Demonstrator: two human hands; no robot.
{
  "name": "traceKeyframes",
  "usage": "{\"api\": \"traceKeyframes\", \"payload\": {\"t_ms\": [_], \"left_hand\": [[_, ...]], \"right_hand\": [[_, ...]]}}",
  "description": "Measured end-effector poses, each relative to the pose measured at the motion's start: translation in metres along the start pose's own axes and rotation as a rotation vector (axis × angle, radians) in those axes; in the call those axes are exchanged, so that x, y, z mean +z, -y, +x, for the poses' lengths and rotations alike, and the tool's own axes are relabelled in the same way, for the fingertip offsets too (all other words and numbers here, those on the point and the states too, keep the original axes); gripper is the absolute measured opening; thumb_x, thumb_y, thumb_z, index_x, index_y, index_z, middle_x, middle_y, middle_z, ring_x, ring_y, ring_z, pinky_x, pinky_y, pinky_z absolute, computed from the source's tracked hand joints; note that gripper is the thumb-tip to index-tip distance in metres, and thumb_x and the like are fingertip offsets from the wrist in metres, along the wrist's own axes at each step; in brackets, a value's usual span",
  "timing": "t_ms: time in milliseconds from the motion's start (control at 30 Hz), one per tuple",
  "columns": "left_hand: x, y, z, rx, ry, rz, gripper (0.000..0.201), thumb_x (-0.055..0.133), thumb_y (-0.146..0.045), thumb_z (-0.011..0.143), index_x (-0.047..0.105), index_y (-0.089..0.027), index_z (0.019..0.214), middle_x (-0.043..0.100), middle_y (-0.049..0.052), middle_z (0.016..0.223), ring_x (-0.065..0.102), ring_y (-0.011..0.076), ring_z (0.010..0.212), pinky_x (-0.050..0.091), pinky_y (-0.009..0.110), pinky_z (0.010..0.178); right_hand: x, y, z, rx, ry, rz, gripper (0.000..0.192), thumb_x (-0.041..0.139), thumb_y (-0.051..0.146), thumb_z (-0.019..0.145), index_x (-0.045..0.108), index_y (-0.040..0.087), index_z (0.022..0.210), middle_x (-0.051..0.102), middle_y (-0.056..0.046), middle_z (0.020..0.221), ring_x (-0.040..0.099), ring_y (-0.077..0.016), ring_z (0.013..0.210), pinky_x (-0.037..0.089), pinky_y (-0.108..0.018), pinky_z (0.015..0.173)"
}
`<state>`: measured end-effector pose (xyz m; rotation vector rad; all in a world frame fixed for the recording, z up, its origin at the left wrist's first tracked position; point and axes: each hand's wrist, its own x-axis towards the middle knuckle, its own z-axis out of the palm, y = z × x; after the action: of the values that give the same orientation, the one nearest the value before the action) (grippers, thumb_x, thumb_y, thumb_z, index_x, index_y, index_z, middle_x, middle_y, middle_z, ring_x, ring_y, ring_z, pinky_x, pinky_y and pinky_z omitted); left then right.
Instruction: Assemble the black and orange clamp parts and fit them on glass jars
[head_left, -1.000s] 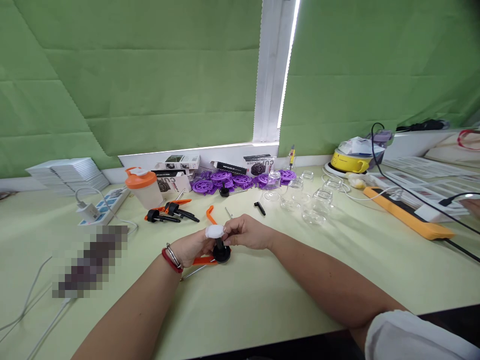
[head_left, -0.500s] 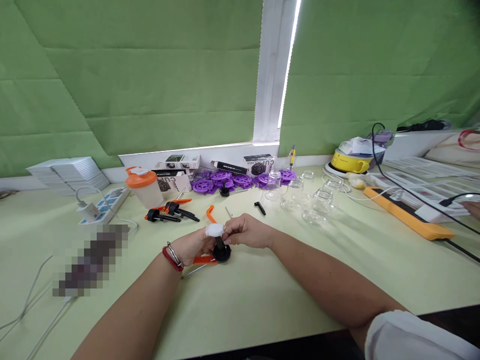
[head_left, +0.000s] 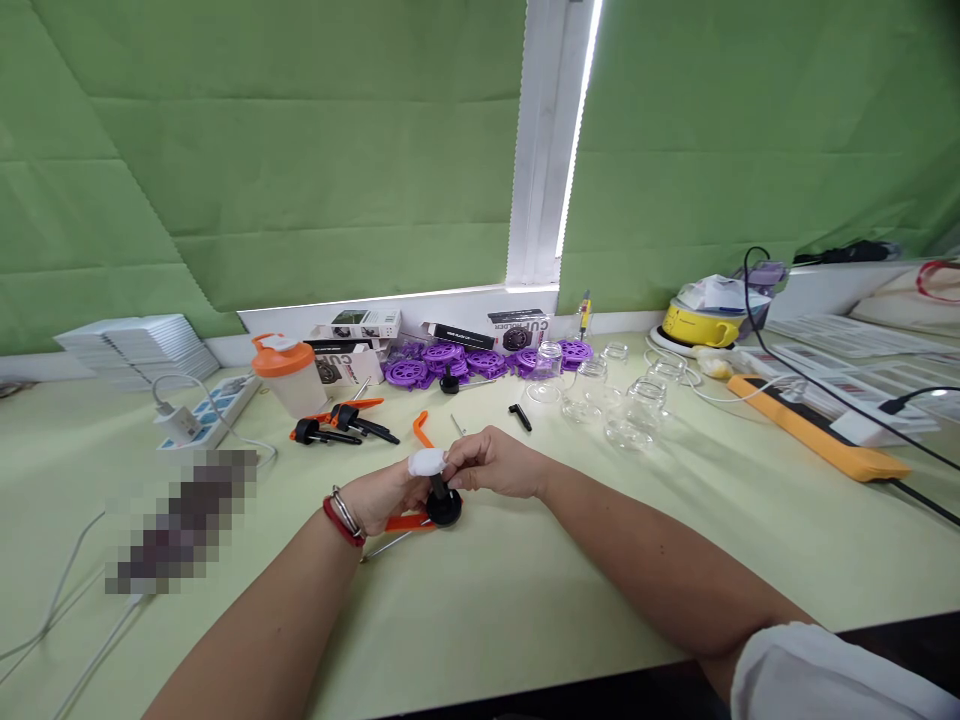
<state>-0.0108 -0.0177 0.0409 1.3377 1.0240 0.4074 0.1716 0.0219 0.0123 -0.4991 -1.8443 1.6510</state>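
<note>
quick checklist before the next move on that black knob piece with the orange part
1. Left hand on the black round-based knob piece: ok, fingers at its stem.
2. Right hand pinching the top of the stem: ok.
3. Base resting on the pale green table: ok.
4. Orange plastic part lying under the left hand, touching the base: cannot tell.
5. White wrap on the left fingertip in place: ok.
6. Clear glass jars standing apart from both hands: ok.
</note>
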Motion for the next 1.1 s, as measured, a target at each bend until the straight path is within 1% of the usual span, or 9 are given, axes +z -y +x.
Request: {"api": "traceKeyframes", "payload": {"t_ms": [200,400,500,567,667,767,867,967,1100], "left_hand": [[0.001,0.001,-0.002,-0.028,-0.04,-0.112,0.049,0.053,-0.064,0.058,0.05,-0.02,0.08,0.046,-0.002,0.07,0.04,0.0148,0.067,0.035,0.03,0.069],[-0.003,0.008,0.0,0.008,-0.005,-0.165,0.047,0.05,-0.064,0.068,0.053,-0.02,0.082,0.053,-0.001,0.074,0.044,0.0138,0.066,0.037,0.027,0.067],[-0.008,0.008,0.0,0.008,0.048,-0.228,0.053,0.045,-0.067,0.071,0.055,-0.02,0.092,0.057,0.001,0.079,0.05,0.0158,0.071,0.039,0.031,0.074],[-0.011,0.006,-0.001,0.034,0.08,-0.312,0.06,0.041,-0.069,0.072,0.053,-0.02,0.102,0.059,0.003,0.081,0.054,0.0184,0.075,0.04,0.035,0.079],[-0.012,0.0,-0.002,0.199,0.065,-0.455,0.07,0.032,-0.073,0.073,0.048,-0.018,0.114,0.06,0.008,0.092,0.057,0.0225,0.084,0.04,0.041,0.085],[-0.004,-0.002,0.0,0.467,-0.034,-0.494,0.078,0.031,-0.075,0.071,0.043,-0.017,0.122,0.056,0.013,0.106,0.055,0.0257,0.095,0.039,0.044,0.09],[0.01,0.003,0.003,0.663,-0.155,-0.399,0.083,0.049,-0.075,0.062,0.038,-0.021,0.124,0.048,0.013,0.12,0.05,0.0275,0.107,0.039,0.045,0.094],[0.019,0.011,0.007,0.769,-0.23,-0.127,0.093,0.073,-0.058,0.051,0.032,-0.028,0.128,0.035,0.012,0.133,0.044,0.0296,0.115,0.04,0.045,0.094],[0.015,0.02,0.013,0.889,-0.425,0.304,0.111,0.085,-0.043,0.038,0.029,-0.029,0.132,0.011,0.012,0.146,0.019,0.0364,0.133,0.021,0.053,0.107]], "right_hand": [[0.001,0.001,0.0,0.003,-0.002,0.023,0.019,0.074,0.027,0.063,0.07,0.015,0.078,0.064,-0.003,0.084,0.057,-0.0137,0.079,0.045,-0.028,0.073],[0.005,0.002,0.001,0.029,-0.015,0.043,0.024,0.075,0.029,0.062,0.068,0.014,0.079,0.065,-0.003,0.085,0.058,-0.0138,0.08,0.045,-0.029,0.074],[0.005,0.007,0.0,0.045,-0.061,0.034,0.025,0.075,0.028,0.063,0.067,0.014,0.082,0.065,-0.002,0.083,0.057,-0.0114,0.075,0.045,-0.027,0.071],[0.004,0.014,-0.002,0.036,-0.131,0.003,0.025,0.074,0.031,0.065,0.066,0.013,0.081,0.063,-0.001,0.074,0.054,-0.0085,0.064,0.044,-0.024,0.062],[0.003,0.027,-0.006,0.032,-0.199,-0.007,0.029,0.067,0.04,0.072,0.065,0.012,0.078,0.06,0.0,0.062,0.046,-0.0054,0.047,0.038,-0.021,0.046],[0.01,0.036,-0.01,0.114,-0.152,0.129,0.044,0.056,0.053,0.078,0.064,0.01,0.08,0.063,-0.005,0.066,0.048,-0.0063,0.043,0.036,-0.021,0.04],[0.025,0.039,-0.011,0.247,-0.069,0.295,0.054,0.049,0.061,0.079,0.061,0.01,0.085,0.065,-0.007,0.066,0.051,-0.0081,0.04,0.034,-0.02,0.036],[0.04,0.038,-0.011,0.282,-0.077,0.368,0.047,0.052,0.058,0.078,0.059,0.011,0.078,0.063,-0.003,0.059,0.048,-0.0074,0.036,0.029,-0.02,0.033],[0.042,0.039,-0.011,0.312,-0.176,0.214,0.029,0.061,0.041,0.075,0.055,0.014,0.068,0.058,0.001,0.053,0.04,-0.0056,0.033,0.027,-0.022,0.035]]}}
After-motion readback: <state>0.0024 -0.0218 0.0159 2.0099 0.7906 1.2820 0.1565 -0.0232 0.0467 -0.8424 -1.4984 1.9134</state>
